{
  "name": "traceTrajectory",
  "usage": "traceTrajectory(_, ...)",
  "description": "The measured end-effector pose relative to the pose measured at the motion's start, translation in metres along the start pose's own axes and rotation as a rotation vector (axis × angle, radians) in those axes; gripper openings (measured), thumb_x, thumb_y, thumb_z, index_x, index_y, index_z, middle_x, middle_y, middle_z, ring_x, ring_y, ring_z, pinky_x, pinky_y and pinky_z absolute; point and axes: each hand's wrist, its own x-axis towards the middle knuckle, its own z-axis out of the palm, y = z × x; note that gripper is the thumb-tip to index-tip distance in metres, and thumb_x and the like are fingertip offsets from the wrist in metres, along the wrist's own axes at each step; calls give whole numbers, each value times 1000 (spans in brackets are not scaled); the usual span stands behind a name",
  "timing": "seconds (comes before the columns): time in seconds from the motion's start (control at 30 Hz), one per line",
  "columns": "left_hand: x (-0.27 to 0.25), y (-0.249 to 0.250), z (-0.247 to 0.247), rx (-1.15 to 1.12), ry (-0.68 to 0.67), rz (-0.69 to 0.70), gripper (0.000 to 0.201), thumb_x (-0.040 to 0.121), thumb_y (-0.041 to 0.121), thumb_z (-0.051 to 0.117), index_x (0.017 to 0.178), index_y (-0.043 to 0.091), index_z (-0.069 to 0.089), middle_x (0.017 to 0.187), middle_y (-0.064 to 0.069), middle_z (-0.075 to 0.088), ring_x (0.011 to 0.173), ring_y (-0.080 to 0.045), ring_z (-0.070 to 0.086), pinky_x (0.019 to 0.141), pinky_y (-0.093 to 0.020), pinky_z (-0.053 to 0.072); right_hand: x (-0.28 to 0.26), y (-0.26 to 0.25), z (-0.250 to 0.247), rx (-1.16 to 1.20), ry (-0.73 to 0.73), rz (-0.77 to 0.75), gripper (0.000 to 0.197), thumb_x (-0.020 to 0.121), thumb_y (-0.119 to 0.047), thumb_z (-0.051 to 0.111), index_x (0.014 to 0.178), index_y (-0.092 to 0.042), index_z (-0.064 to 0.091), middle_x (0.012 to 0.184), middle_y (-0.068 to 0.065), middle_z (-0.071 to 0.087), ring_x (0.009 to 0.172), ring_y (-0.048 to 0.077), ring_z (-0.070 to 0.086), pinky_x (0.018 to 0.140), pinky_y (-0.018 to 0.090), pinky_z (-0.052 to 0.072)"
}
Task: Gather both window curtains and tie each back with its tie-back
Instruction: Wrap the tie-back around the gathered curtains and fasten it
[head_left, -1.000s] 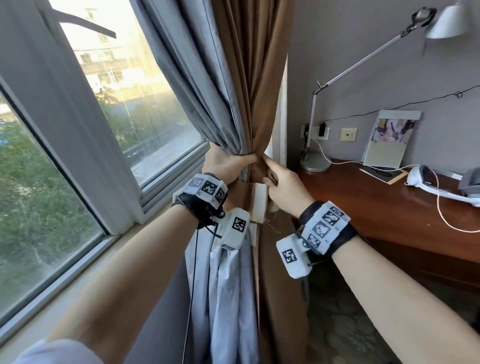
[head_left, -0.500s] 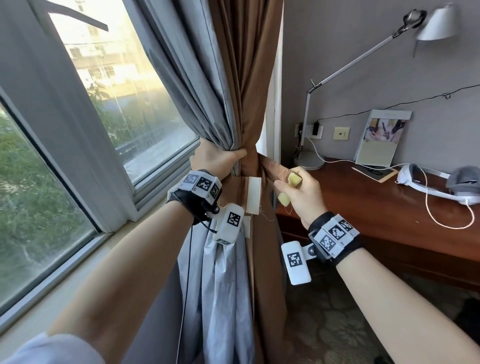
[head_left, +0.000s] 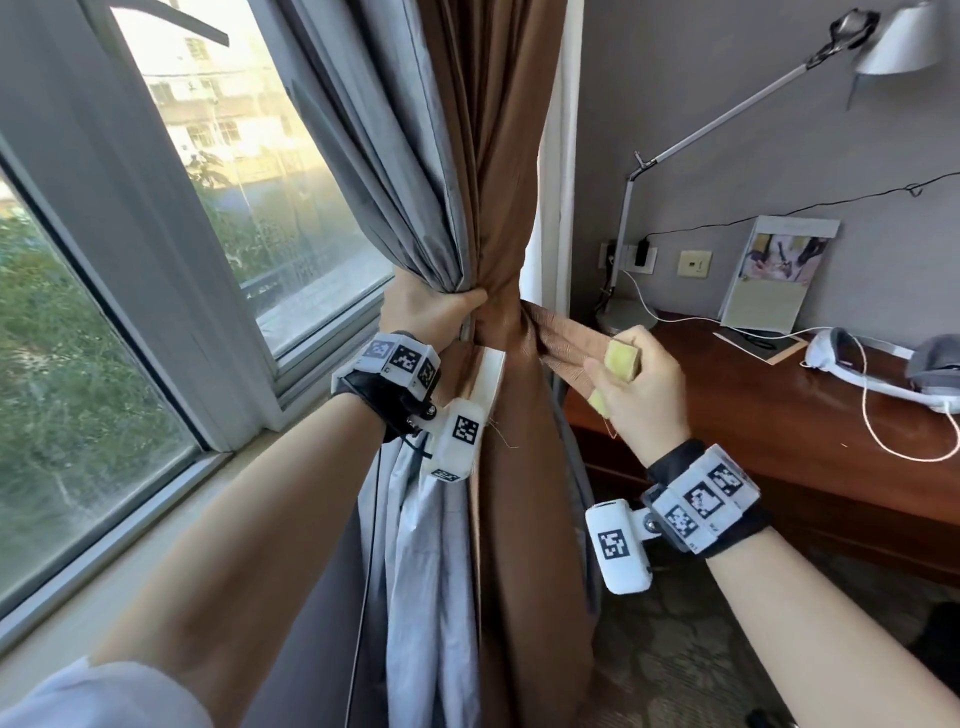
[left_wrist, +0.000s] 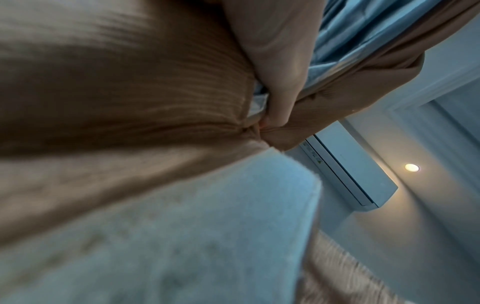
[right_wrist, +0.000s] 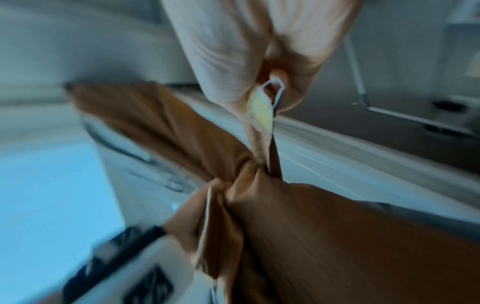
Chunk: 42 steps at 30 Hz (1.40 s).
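The left hand (head_left: 431, 312) clenches round the gathered curtain (head_left: 488, 182), brown with a grey lining, which hangs upright beside the window (head_left: 156, 260). The right hand (head_left: 639, 389) grips the brown tie-back (head_left: 558, 345) by its yellow-green end; the band's long axis runs nearly level from the pinched waist rightward toward the desk (head_left: 779, 415).
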Motion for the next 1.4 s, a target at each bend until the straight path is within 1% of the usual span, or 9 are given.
traceTrajectory(0.1, -2, 5, 9, -13, -6, 16, 74, 63, 38, 78, 126, 15, 48, 118, 1, 62, 107, -19, 58, 79, -22, 38, -11, -12, 13, -86, 20, -154, 21, 80, -9, 73, 80, -2, 53, 63, -2, 50, 57, 15, 44, 55, 20, 26)
traceTrajectory(0.23, -4, 8, 17, -8, -2, 25, 73, 64, 39, 77, 125, 15, 45, 119, -2, 62, 109, -24, 58, 80, -24, 39, -20, -18, 26, -75, -43, -252, 20, 91, -13, 60, 79, 0, 50, 59, -11, 38, 54, 13, 39, 55, 18, 25)
traceTrajectory(0.33, -7, 10, 19, -6, 16, 21, 75, 65, 39, 77, 127, 15, 42, 121, -3, 61, 111, -26, 58, 83, -26, 41, -26, -19, 31, -165, -116, -273, 25, 93, -21, 51, 76, -3, 48, 58, 7, 51, 55, 33, 55, 53, 27, 29)
traceTrajectory(0.43, -10, 11, 18, 7, 24, 5, 78, 66, 40, 75, 129, 14, 39, 121, -5, 60, 110, -28, 58, 86, -30, 44, -27, -28, 30, -258, -175, -277, 29, 93, -27, 47, 72, -8, 47, 56, 16, 56, 55, 42, 56, 48, 34, 32)
traceTrajectory(0.67, -16, 16, 16, 10, 47, -47, 85, 65, 43, 74, 132, 10, 31, 121, -8, 59, 109, -31, 59, 92, -40, 49, -18, -56, 40, -360, -327, 86, 26, 95, -28, 45, 72, -15, 42, 87, 18, 65, 80, 38, 54, 64, 32, 34)
traceTrajectory(0.87, -20, 18, 20, 29, 39, -51, 93, 65, 46, 72, 137, 9, 27, 116, -8, 61, 105, -31, 60, 84, -34, 47, -2, -37, 70, -132, -265, 320, 30, 92, -22, 48, 65, -10, 55, 85, 22, 67, 85, 39, 60, 66, 31, 37)
traceTrajectory(1.07, -18, 17, 20, 38, 31, -67, 96, 65, 47, 72, 139, 8, 24, 119, -9, 61, 108, -31, 60, 85, -34, 46, 5, -29, 74, 147, -276, 458, 44, 91, -19, 49, 47, -15, 51, 47, 4, 53, 45, 22, 53, 47, 27, 37)
traceTrajectory(1.27, -15, 15, 20, 27, 19, -53, 93, 66, 46, 73, 137, 10, 26, 120, -7, 60, 108, -30, 59, 85, -33, 46, 5, -24, 67, 291, -234, 563, 37, 96, -23, 48, 61, -12, 52, 48, 3, 48, 39, 15, 48, 39, 21, 34)
traceTrajectory(1.4, -12, 14, 19, 22, 34, -54, 91, 66, 45, 74, 137, 11, 27, 120, -7, 60, 109, -30, 58, 84, -32, 43, -3, -25, 63, 453, -126, 626, 28, 97, -18, 46, 72, -10, 55, 44, -3, 47, 35, 7, 48, 39, 19, 42)
